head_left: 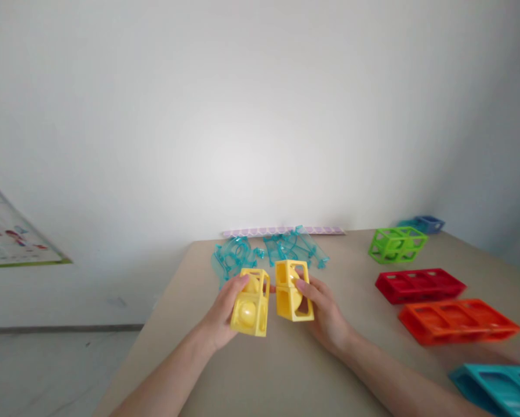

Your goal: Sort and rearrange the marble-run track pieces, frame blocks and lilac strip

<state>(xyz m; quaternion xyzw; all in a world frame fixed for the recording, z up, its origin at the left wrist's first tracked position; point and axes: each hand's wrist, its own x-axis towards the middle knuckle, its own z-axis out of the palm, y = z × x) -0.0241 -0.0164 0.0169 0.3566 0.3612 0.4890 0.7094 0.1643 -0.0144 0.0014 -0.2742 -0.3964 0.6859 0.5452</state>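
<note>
My left hand (pixel 225 307) is closed around a yellow openwork block (pixel 247 313) made of two joined cubes, with rounded shapes inside. My right hand (pixel 327 307) grips a second yellow block (pixel 289 289) of the same kind, its thumb lying on the side. Both blocks are held up over the table, side by side, with a narrow gap between them. The fingers behind each block are mostly hidden.
Clear teal plastic pieces (pixel 233 258) lie at the table's (pixel 260 376) far side before a patterned purple strip (pixel 281 231). On the right stand a green frame block (pixel 397 244), a red block (pixel 420 285), an orange block (pixel 458 321) and a blue-green block (pixel 498 388).
</note>
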